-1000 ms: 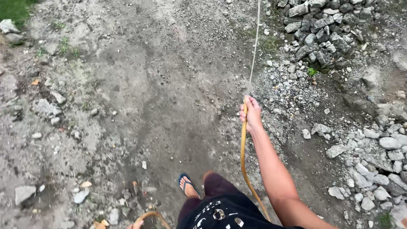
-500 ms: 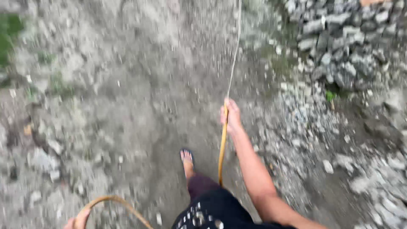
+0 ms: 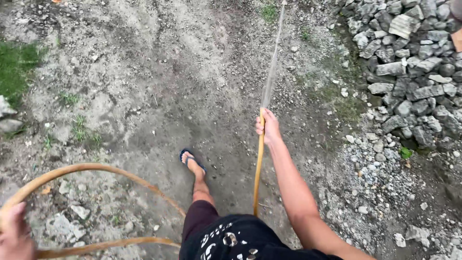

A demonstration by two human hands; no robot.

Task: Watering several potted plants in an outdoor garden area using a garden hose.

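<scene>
The right hand is closed in a fist around the end of a tan garden hose, fingers wrapped over it and the thumb side toward the nozzle end. At this hand the hose's long axis runs almost straight away from the person: it rises from beside the dark shorts, passes up through the fist and ends just past the knuckles, pointing forward and slightly to the right. From that tip a thin jet of water shoots onward along nearly the same line, leaning a little further right toward the top edge of the view.

Beyond and to the right of this hand lies a pile of grey stones, well apart from the fist, with loose gravel spreading nearer, beside the forearm. To the left of the hand, a foot in a blue flip-flop steps on bare dirt ground.

The left hand, at the lower left corner and only partly in view, grips another stretch of the same hose, which arcs as a wide loop from that hand up and over toward the shorts, with a second strand running flat below it. Farther left of that hand is a grass patch.
</scene>
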